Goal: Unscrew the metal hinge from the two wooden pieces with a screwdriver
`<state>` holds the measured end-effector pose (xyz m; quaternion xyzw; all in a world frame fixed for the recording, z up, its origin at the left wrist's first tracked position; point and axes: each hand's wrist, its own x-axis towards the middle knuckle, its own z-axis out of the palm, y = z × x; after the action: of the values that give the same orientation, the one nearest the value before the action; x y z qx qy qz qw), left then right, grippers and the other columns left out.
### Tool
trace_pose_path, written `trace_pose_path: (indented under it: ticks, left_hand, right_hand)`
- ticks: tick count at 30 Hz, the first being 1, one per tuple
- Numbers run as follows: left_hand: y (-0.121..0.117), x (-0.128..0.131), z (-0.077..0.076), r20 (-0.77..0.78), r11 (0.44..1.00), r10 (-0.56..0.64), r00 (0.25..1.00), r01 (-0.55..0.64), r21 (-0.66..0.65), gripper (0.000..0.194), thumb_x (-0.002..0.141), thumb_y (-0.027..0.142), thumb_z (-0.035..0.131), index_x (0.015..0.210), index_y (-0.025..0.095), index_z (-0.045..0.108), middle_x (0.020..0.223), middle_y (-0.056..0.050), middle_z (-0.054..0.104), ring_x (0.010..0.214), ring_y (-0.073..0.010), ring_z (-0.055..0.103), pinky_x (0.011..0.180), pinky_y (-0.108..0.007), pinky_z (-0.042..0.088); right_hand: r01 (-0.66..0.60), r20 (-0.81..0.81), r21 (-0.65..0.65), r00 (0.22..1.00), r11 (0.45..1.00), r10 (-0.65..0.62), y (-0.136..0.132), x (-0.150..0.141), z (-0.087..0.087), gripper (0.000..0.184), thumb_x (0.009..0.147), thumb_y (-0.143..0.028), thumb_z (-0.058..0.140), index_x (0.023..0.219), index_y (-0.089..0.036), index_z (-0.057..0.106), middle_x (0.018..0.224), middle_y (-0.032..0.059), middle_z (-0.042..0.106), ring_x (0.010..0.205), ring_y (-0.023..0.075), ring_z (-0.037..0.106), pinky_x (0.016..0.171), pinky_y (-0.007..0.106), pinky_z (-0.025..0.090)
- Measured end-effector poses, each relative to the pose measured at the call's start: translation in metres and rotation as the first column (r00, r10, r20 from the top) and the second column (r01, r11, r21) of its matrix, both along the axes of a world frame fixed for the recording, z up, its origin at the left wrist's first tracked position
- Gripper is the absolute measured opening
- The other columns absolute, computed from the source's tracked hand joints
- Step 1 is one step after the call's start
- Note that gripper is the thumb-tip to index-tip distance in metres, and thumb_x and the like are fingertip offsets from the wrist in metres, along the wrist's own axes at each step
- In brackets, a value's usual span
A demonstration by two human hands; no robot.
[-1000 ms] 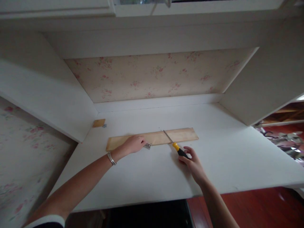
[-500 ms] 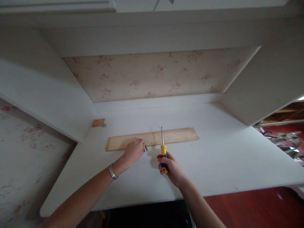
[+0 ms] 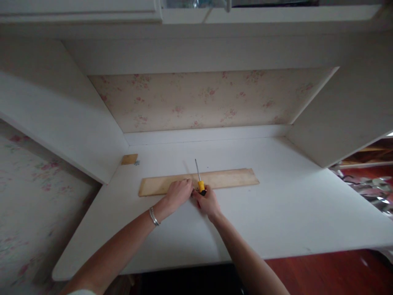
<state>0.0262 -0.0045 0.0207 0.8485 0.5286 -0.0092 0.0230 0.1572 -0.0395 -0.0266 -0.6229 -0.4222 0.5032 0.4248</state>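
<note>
A long, thin wooden board (image 3: pixel 229 179) lies flat on the white desktop. My left hand (image 3: pixel 178 191), with a silver bracelet at its wrist, rests over the board's front edge, fingers closed on a small metal piece that is mostly hidden now. Close beside it, my right hand (image 3: pixel 208 201) is wrapped round a screwdriver (image 3: pixel 201 185) with a yellow and black handle. The shaft points up and away from me, over the board, and its tip touches no screw. The fingers of both hands nearly meet.
A small wooden block (image 3: pixel 129 159) and a little metal part (image 3: pixel 136 163) lie at the back left of the desktop (image 3: pixel 260 221). White side panels (image 3: pixel 344 110) rise left and right, with a cabinet overhead. Metal pans (image 3: pixel 379 194) show beyond the right side.
My right hand has moved up and left with the screwdriver, to beside my left hand. The screwdriver now leans left. The metal piece in my left hand has become mostly covered.
</note>
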Motion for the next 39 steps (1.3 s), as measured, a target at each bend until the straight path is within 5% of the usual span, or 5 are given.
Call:
trace_pose_path:
  ticks: [14, 20, 26, 33, 39]
  left_hand:
    - [0.0, -0.005, 0.015, 0.091, 0.968, 0.25, 0.964, -0.247, -0.048, 0.048, 0.094, 0.041, 0.024, 0.087, 0.019, 0.067, 0.086, -0.01, 0.067, 0.083, -0.0222, 0.063, 0.075, -0.033, 0.044]
    - [-0.006, -0.021, 0.012, 0.319, 0.954, 0.299, 0.9, -0.286, -0.087, 0.041, 0.093, 0.043, 0.029, 0.089, 0.021, 0.063, 0.084, -0.006, 0.067, 0.078, -0.0181, 0.062, 0.068, -0.026, 0.04]
    - [0.019, -0.082, 0.008, 0.434, 0.923, 0.364, 0.824, -0.381, -0.052, 0.035, 0.09, 0.044, 0.038, 0.084, 0.019, 0.061, 0.079, -0.004, 0.066, 0.072, -0.0143, 0.058, 0.067, -0.023, 0.037]
    - [0.076, -0.177, -0.008, 0.224, 0.744, 0.65, 0.726, -0.668, 0.007, 0.036, 0.087, 0.047, 0.04, 0.086, 0.02, 0.064, 0.091, -0.006, 0.066, 0.083, -0.0202, 0.059, 0.066, -0.026, 0.038]
    - [0.103, -0.21, -0.022, 0.152, 0.692, 0.714, 0.683, -0.722, -0.004, 0.036, 0.085, 0.048, 0.042, 0.087, 0.02, 0.065, 0.097, -0.009, 0.065, 0.085, -0.0238, 0.059, 0.066, -0.029, 0.04]
  right_hand:
    - [0.062, 0.032, 0.097, 0.997, 0.993, -0.065, 0.003, -0.011, 0.01, 0.03, 0.068, -0.037, 0.06, 0.089, -0.019, 0.048, 0.058, -0.003, 0.055, 0.042, 0.0104, 0.047, 0.038, 0.021, 0.033]
    - [0.04, 0.101, 0.135, 0.993, 0.99, -0.054, 0.007, -0.014, 0.015, 0.032, 0.07, -0.041, 0.06, 0.089, -0.019, 0.049, 0.062, -0.0011, 0.056, 0.045, 0.0101, 0.048, 0.041, 0.021, 0.034]
    - [0.014, -0.045, 0.063, 0.999, 0.998, -0.011, 0.008, -0.013, 0.016, 0.034, 0.069, -0.041, 0.063, 0.089, -0.019, 0.046, 0.058, -0.0043, 0.053, 0.042, 0.0107, 0.049, 0.038, 0.022, 0.037]
    - [-0.022, -0.122, 0.01, 0.992, 1.0, 0.023, 0.0, -0.018, 0.022, 0.035, 0.067, -0.042, 0.066, 0.083, -0.019, 0.046, 0.05, -0.0067, 0.048, 0.04, 0.0102, 0.046, 0.037, 0.022, 0.035]
    - [-0.053, -0.111, -0.01, 0.993, 0.999, 0.052, -0.003, -0.023, 0.023, 0.032, 0.068, -0.041, 0.066, 0.081, -0.02, 0.046, 0.051, -0.0061, 0.048, 0.039, 0.0099, 0.045, 0.037, 0.022, 0.032]
